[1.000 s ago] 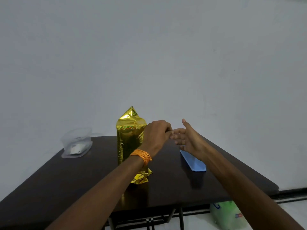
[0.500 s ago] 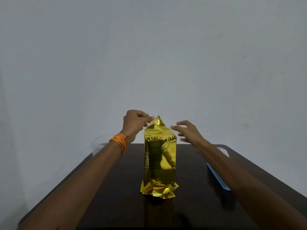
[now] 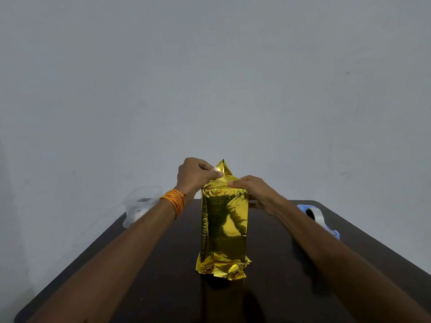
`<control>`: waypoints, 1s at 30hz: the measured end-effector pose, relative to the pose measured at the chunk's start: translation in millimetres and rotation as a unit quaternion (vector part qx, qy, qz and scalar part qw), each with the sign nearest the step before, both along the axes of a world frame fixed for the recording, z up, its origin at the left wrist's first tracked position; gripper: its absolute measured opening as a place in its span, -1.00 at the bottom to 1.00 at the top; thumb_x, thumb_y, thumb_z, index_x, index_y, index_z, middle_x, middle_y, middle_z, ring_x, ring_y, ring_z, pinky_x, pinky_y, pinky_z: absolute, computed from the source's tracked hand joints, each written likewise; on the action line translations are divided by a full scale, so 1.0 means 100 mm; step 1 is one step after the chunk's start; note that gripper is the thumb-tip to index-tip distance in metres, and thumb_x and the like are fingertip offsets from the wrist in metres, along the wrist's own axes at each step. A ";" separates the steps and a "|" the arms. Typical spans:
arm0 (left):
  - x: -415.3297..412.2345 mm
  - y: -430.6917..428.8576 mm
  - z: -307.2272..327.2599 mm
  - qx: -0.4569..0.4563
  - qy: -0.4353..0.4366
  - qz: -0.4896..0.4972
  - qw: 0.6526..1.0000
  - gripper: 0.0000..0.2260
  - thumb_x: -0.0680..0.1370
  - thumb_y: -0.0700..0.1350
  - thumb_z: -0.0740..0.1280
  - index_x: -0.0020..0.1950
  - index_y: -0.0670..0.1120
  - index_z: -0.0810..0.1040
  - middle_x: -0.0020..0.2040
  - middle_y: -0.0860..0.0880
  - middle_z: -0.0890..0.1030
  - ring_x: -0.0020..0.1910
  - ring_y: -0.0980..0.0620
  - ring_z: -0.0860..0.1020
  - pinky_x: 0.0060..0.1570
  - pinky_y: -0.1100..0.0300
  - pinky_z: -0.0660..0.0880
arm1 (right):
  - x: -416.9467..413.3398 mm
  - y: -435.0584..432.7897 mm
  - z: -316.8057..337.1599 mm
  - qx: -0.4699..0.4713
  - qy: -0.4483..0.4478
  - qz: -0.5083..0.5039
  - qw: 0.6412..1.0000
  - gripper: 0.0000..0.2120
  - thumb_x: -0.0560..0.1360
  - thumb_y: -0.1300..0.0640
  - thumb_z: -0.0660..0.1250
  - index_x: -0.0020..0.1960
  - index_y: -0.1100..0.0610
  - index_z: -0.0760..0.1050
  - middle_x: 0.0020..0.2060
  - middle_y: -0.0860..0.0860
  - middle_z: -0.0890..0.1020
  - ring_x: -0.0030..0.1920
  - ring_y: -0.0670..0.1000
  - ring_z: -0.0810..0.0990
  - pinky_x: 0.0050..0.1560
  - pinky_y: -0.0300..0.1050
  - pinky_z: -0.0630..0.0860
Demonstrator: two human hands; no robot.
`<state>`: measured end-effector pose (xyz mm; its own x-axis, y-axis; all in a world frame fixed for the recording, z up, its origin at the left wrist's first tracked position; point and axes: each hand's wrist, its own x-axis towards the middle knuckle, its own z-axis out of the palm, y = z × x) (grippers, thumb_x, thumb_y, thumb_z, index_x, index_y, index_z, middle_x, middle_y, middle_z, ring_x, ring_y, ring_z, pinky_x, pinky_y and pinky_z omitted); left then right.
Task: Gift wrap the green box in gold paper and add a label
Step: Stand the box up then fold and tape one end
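I see the tall gold-foil-wrapped box (image 3: 224,227) standing upright mid-way across the dark worktop (image 3: 291,276). My left hand (image 3: 194,174), knuckles up, pinches a clear tape strip (image 3: 215,169) at the peaked flap. My right hand (image 3: 254,192) clasps the box's top right corner.

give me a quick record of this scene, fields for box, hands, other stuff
box: wrapped in gold paper, upright on the table, top flap sticking up
left hand: pinches a clear strip of tape by the top flap
right hand: holds the box's top right corner
left side: plastic tub
right side: roll of tape
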<state>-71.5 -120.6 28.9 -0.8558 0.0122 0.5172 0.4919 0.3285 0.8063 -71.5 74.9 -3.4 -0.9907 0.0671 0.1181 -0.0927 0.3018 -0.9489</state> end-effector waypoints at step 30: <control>-0.28 -0.14 -0.25 0.125 -0.227 -0.067 0.964 -0.42 0.31 0.05 0.61 0.21 -0.15 0.51 -0.03 -0.12 0.58 -0.28 0.04 0.47 -0.49 0.29 0.40 | -0.03 0.03 -0.02 0.020 0.006 0.025 0.999 -0.51 0.42 -0.15 0.48 0.21 0.10 0.51 0.24 0.05 0.49 0.12 -0.01 0.45 -0.06 -0.09 0.46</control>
